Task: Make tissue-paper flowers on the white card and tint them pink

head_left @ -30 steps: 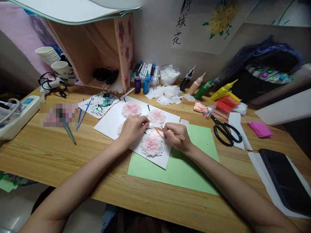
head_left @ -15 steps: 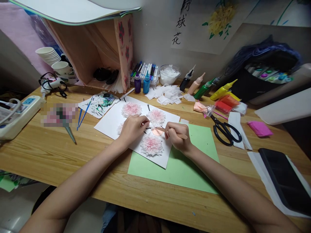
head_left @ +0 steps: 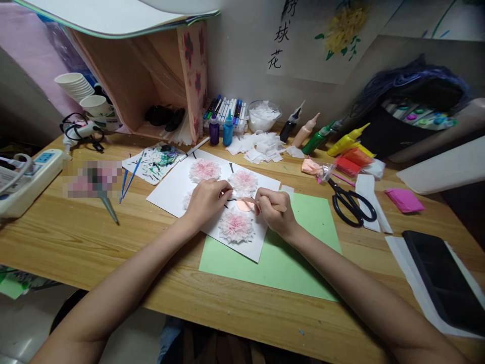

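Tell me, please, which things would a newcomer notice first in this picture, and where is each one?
Probably first the ruffled pink-and-white flowers on the white sheet, where the left hand rests and the right hand grips a thin stick. Next, the light green sheet, lying partly beneath the white one on its near right side. Then the black-handled scissors, farther right on the wooden table.

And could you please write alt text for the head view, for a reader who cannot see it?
A person's right hand holds a tan stick at a peach patch on a white sheet with ruffled pink and white flowers, where the left hand rests. Green paper lies partly beneath the sheet; scissors lie to the right.
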The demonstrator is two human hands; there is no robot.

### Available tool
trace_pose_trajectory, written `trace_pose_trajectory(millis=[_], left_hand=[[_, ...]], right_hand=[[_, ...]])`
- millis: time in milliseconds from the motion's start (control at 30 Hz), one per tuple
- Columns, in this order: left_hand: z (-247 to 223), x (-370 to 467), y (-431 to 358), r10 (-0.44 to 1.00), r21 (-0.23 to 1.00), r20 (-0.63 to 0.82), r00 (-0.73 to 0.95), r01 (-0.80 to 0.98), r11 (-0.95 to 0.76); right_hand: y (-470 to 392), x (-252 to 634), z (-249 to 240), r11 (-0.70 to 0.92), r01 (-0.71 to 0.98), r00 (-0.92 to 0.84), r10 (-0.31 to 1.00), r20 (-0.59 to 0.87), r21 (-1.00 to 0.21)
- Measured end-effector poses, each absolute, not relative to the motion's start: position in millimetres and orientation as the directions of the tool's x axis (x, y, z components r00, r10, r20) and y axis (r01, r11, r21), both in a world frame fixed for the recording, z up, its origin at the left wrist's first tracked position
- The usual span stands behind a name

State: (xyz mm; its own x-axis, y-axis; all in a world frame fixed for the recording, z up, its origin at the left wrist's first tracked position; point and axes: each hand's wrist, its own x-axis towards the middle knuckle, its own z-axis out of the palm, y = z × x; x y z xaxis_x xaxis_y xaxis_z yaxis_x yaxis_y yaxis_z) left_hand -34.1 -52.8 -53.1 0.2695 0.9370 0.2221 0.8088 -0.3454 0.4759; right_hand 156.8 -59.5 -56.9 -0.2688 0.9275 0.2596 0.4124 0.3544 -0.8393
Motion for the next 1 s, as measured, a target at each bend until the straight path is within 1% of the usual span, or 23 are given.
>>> trace_pose_trajectory(millis=[67,133,200,300,400,467,533,600,633,700,767,867,933,1000], left_hand=[[-52.8,-34.0,-52.8,0.939,0.470,0.217,0.268,0.814,-0.341],[-53.1,-34.1,-52.8,0.940,0.463,0.216,0.265,0.820,-0.337],[-53.8,-34.3,-52.9,0.940,0.464,0.216,0.263,0.820,-0.336],[-54.5,-34.8,-53.5,0.940,0.469,0.217,0.265,0.816,-0.338],[-53.7,-35.2,-54.3,0.936,0.457,0.227,0.267,0.820,-0.345],[-52.2,-35.5,-55.0,0.936,0.439,0.227,0.268,0.830,-0.344],[-50.6,-35.9,-56.1,0.939,0.419,0.214,0.270,0.843,-0.338],[-49.4,-36.5,-57.6,0.941,0.401,0.188,0.281,0.852,-0.335],[-49.1,-36.8,-58.5,0.941,0.393,0.180,0.287,0.856,-0.336],[-49.0,-37.4,-60.1,0.933,0.363,0.170,0.317,0.860,-0.358],[-48.8,-37.7,-61.2,0.921,0.341,0.162,0.354,0.856,-0.389],[-47.4,-37.2,-62.0,0.908,0.319,0.148,0.391,0.851,-0.418],[-45.8,-36.5,-62.4,0.903,0.310,0.140,0.405,0.849,-0.429],[-44.5,-35.9,-63.0,0.904,0.325,0.136,0.405,0.844,-0.427]], right_hand=[[-59.4,156.5,-56.7,0.289,0.378,-0.244,0.948,0.206,-0.880],[-60.1,157.0,-58.0,0.278,0.353,-0.232,0.951,0.205,-0.893],[-61.8,158.6,-60.3,0.321,0.350,-0.228,0.940,0.253,-0.880],[-64.2,162.9,-62.7,0.436,0.352,-0.228,0.898,0.376,-0.828],[-61.9,171.4,-61.2,0.545,0.300,-0.228,0.838,0.495,-0.783],[-56.3,181.4,-58.7,0.544,0.265,-0.163,0.839,0.519,-0.796],[-49.6,196.0,-56.6,0.489,0.265,-0.077,0.870,0.487,-0.831],[-44.7,214.0,-56.6,0.432,0.343,-0.058,0.896,0.441,-0.834],[-43.7,223.4,-57.7,0.414,0.417,-0.083,0.904,0.420,-0.809],[-44.8,240.1,-62.4,0.402,0.569,-0.157,0.910,0.385,-0.717],[-48.1,251.6,-69.5,0.435,0.645,-0.237,0.895,0.377,-0.628],[-51.9,258.4,-80.4,0.493,0.671,-0.302,0.864,0.403,-0.554],[-52.5,258.6,-84.9,0.506,0.674,-0.289,0.851,0.438,-0.538],[-52.9,256.5,-85.3,0.500,0.666,-0.238,0.846,0.478,-0.553]])
